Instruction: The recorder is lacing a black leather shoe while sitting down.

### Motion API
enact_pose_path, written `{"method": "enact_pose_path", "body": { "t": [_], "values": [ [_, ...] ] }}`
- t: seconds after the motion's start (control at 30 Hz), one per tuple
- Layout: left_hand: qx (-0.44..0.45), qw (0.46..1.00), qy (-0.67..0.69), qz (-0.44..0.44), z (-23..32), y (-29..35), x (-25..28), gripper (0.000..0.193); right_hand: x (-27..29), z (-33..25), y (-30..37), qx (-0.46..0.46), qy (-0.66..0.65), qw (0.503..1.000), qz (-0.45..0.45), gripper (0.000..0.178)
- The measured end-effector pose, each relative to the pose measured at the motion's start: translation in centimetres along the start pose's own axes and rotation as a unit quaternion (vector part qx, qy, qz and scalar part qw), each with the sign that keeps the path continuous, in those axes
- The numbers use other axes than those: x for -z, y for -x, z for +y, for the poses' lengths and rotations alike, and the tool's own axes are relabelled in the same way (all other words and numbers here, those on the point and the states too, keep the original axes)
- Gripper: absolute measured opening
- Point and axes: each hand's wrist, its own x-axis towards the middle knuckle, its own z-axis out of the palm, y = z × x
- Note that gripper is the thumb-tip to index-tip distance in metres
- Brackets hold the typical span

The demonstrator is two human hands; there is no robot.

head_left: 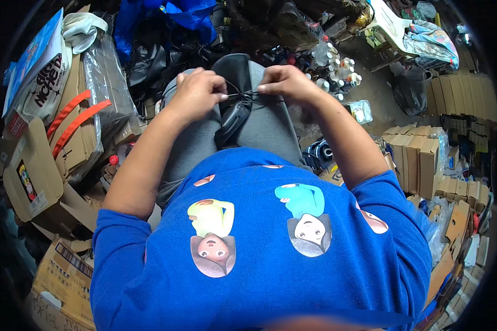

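Observation:
A black lace-up item that looks like a shoe (234, 120) rests between my grey-clad thighs, its far part dark and its near part shiny. My left hand (197, 92) is closed, pinching a thin black lace (233, 94) between thumb and fingertips just left of it. On the other side my right hand (289, 84) is closed as well, with thumb and forefinger on the lace. Between the two hands the lace runs across to a dark knot or loop on the item. Some of its outline blends into the shadow.
Flattened cardboard (72, 124) with orange strips and an open carton (33, 165) stand at left. A blue bag (196, 19) lies ahead. Several white-capped bottles (339, 69) stand on the floor, ahead right. Bundled cardboard (414, 154) and a white plastic chair (389, 25) are at right.

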Motion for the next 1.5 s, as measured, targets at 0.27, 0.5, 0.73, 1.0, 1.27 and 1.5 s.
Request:
{"method": "enact_pose_path", "body": {
  "t": [0.27, 0.5, 0.73, 1.0, 1.27, 1.5],
  "values": [
    [0.102, 0.983, 0.119, -0.092, 0.8, -0.1, -0.3, 0.012, -0.2, 1.5, 2.2, 0.057, 0.063, 0.996, 0.019, 0.023],
    [0.083, 0.985, 0.092, -0.119, 1.4, -0.6, -0.4, 0.018, 0.1, 0.2, 5.0, -0.027, -0.112, 0.993, 0.037, 0.025],
    [0.081, 0.984, 0.101, -0.122, 1.7, -0.8, -0.6, 0.020, -1.2, 0.3, 4.6, -0.009, -0.075, 0.997, 0.027, 0.013],
    [0.045, 0.988, 0.072, -0.130, 1.5, -0.9, -0.4, 0.019, 4.7, -1.3, 2.3, -0.018, -0.046, 0.998, 0.026, 0.020],
    [0.032, 0.990, 0.040, -0.128, 1.0, -0.5, -0.3, 0.019, 1.8, -3.9, 2.2, 0.169, 0.423, 0.882, 0.123, 0.017],
    [-0.038, 0.995, 0.022, -0.085, 0.1, -0.3, -1.0, 0.015, -2.2, -5.0, 0.8, 0.162, 0.632, 0.756, -0.051, 0.005]
  ]
}}
